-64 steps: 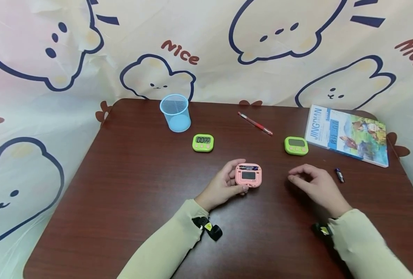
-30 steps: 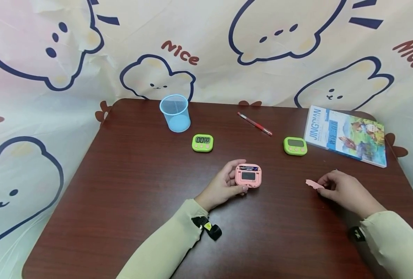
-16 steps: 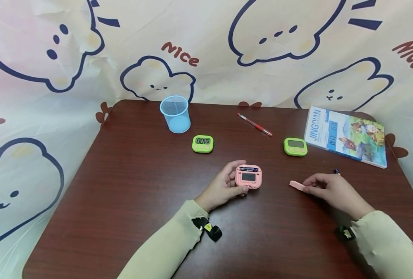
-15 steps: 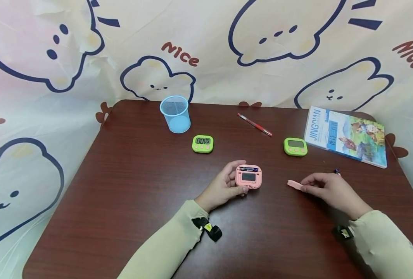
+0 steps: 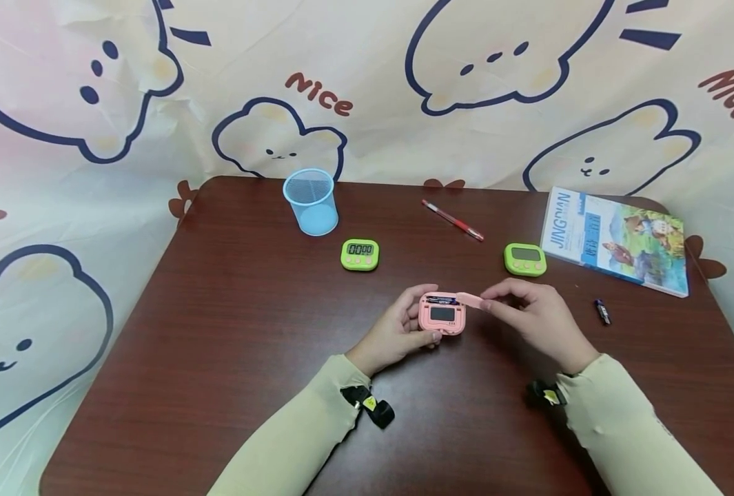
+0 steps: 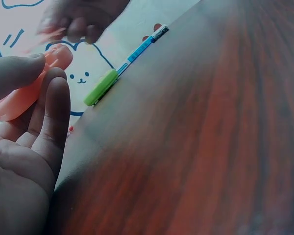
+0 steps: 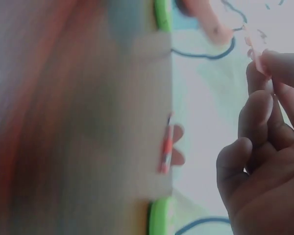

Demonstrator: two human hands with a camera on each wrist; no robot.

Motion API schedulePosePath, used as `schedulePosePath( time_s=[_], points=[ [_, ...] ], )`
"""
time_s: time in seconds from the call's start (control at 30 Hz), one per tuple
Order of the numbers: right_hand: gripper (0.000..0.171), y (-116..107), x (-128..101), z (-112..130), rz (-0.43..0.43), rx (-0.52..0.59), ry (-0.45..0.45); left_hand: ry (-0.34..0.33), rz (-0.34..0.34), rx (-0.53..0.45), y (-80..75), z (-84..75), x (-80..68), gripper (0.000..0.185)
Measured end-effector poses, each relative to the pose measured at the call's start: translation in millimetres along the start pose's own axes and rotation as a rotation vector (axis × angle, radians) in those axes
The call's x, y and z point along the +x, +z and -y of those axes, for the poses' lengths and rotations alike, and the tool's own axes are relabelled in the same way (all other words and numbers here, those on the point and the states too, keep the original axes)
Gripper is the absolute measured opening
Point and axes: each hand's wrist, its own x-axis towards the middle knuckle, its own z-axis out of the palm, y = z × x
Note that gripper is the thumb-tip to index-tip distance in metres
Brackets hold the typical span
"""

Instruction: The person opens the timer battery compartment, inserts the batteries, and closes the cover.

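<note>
My left hand [image 5: 398, 322] grips a pink digital timer [image 5: 443, 324] by its left side, thumb at the lower edge. Along the timer's top the battery slot lies uncovered, with a dark battery [image 5: 441, 300] in it. Between thumb and forefinger, my right hand [image 5: 543, 320] pinches a thin pink battery cover [image 5: 469, 300]. The cover's far end overlaps the timer's upper right corner in the head view. In the right wrist view the cover [image 7: 257, 56] sticks out from the fingertips. The left wrist view shows the timer [image 6: 27, 95] edge-on between thumb and fingers.
A loose battery [image 5: 602, 312] lies on the brown table [image 5: 249, 386] at the right. Farther back are two green timers, one left [image 5: 360, 255] and one right [image 5: 524, 260], a blue cup [image 5: 313, 207], a red pen [image 5: 453, 220] and a book [image 5: 617, 241].
My right hand first came away holding nothing visible, then appeared with the pink cover near the loose battery and carried it left to the timer. The left hand stayed in place.
</note>
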Motion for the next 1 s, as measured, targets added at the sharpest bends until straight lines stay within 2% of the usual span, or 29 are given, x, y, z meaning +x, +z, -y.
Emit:
schedulePosePath(
  time_s=[0.23, 0.47, 0.57, 0.77, 0.9, 1.0],
  points=[
    [0.008, 19.0, 17.8, 13.5, -0.014, 0.057, -0.049, 0.010, 0.013, 0.014, -0.7, 0.1, 0.3, 0.076],
    [0.009, 35.5, 24.3, 10.2, -0.004, 0.138, -0.013, 0.019, 0.027, 0.021, -0.7, 1.4, 0.8, 0.074],
    [0.018, 39.7, 21.9, 8.1, -0.012, 0.190, 0.023, 0.011, 0.019, 0.024, -0.7, 1.8, 0.7, 0.075],
    [0.035, 57.1, 14.6, 8.1, -0.032, 0.447, 0.171, 0.007, 0.010, -0.020, -0.6, 1.2, 0.3, 0.077],
    [0.036, 74.9, 13.3, 11.3, -0.064, 0.569, 0.226, 0.009, -0.014, -0.030, -1.7, 0.3, 0.3, 0.080],
    [0.035, 84.3, 11.5, 11.9, -0.104, 0.633, 0.243, -0.026, -0.044, -0.029, -1.1, 0.2, 1.9, 0.076]
  ],
)
